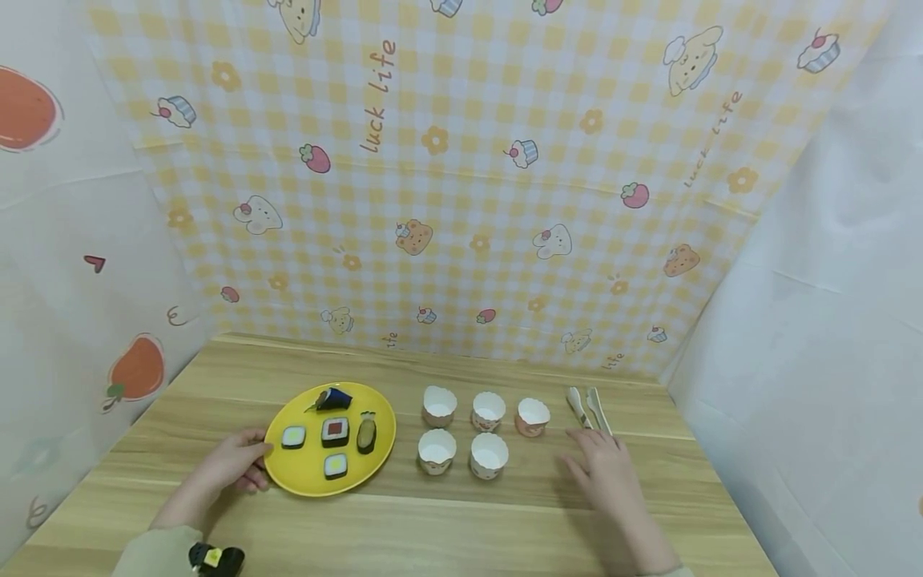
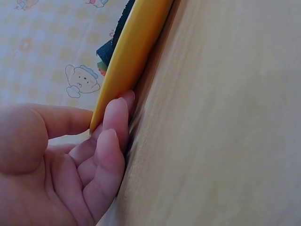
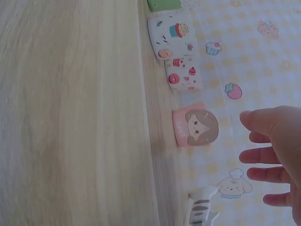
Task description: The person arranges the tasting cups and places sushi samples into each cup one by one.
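A yellow plate (image 1: 310, 473) carries several pieces of toy sushi, among them a white-topped roll (image 1: 293, 437), a roll with a red centre (image 1: 335, 431) and a dark cone-shaped hand roll (image 1: 334, 399). My left hand (image 1: 234, 463) grips the plate's left rim; in the left wrist view its thumb (image 2: 70, 120) lies on the upper side and the fingers (image 2: 110, 146) curl beneath. My right hand (image 1: 602, 469), fingers spread and holding nothing, hovers by two slim pale utensils (image 1: 579, 405), whose near ends it partly hides. Their exact kind is unclear.
Several paper baking cups (image 1: 489, 455) stand in two rows mid-table; a pink one (image 1: 532, 418) with a face design is nearest the utensils. A checked yellow cloth (image 1: 461, 184) hangs behind the wooden table (image 1: 404, 537); white cloths hang at both sides.
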A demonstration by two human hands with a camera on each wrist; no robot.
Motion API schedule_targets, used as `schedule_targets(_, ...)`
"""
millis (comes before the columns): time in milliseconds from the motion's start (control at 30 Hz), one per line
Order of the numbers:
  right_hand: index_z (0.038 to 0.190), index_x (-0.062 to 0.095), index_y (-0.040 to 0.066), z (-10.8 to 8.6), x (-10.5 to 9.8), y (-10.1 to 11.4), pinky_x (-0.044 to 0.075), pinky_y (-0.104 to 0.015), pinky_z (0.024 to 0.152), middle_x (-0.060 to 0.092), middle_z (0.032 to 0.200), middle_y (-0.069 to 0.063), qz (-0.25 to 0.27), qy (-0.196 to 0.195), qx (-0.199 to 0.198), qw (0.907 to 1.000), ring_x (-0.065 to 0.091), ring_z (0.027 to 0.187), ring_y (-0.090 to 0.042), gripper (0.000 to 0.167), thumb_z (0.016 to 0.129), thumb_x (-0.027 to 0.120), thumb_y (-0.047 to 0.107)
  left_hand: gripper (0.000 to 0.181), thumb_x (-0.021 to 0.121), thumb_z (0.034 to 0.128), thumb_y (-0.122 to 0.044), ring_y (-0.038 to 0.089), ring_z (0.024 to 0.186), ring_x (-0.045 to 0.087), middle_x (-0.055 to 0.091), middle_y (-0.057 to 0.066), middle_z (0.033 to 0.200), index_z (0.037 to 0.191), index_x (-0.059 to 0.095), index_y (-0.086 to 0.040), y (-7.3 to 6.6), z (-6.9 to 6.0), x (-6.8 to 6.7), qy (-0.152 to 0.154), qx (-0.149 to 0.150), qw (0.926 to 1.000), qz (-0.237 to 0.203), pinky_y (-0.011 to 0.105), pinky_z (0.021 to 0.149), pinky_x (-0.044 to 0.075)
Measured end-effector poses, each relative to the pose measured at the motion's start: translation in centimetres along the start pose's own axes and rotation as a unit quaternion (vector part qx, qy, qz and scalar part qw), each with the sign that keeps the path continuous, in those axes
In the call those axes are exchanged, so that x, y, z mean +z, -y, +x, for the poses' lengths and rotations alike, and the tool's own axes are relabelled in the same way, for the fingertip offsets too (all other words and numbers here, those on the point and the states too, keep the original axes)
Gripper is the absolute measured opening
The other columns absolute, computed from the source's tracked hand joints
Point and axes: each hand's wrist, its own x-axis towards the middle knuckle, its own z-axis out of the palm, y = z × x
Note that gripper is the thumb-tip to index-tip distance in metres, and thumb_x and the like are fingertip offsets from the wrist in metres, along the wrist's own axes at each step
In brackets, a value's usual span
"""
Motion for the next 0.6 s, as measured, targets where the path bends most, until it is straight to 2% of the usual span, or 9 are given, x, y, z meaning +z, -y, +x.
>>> schedule_targets(233,0.117,0.063,0.0,-0.4,-0.4,-1.1,0.042,-0.059,0.087,0.063,0.114,-0.02,-0.006,0.017,0.063,0.9978,0.056,0.106,-0.04,0.045,0.081,0.077,0.022,0.05,0.039,0.0991,-0.009,0.022,0.059,0.063,0.06,0.012,0.072,0.135,0.02,0.022,0.5,0.3,-0.2,0.011,-0.01,0.9996,-0.023,0.033,0.055,0.056)
schedule_targets(467,0.118,0.061,-0.003,-0.7,-0.5,-2.5,0.045,-0.06,0.08,0.063,0.11,-0.022,-0.014,0.016,0.093,0.9955,0.059,0.1,-0.042,0.047,0.081,0.077,0.021,0.053,0.039,0.1001,-0.01,0.024,0.062,0.065,0.061,0.013,0.075,0.137,0.016,0.021,0.8,0.6,-0.3,0.024,-0.016,0.9986,-0.043,0.035,0.058,0.057)
schedule_targets(600,0.122,0.056,-0.008,-0.8,-0.6,-3.1,0.043,-0.062,0.082,0.06,0.111,-0.027,0.001,0.022,0.119,0.9926,0.057,0.099,-0.046,0.051,0.082,0.075,0.02,0.054,0.039,0.1001,-0.01,0.024,0.062,0.065,0.062,0.012,0.074,0.137,0.015,0.021,1.1,0.6,-0.5,0.037,-0.013,0.9976,-0.057,0.035,0.058,0.057)
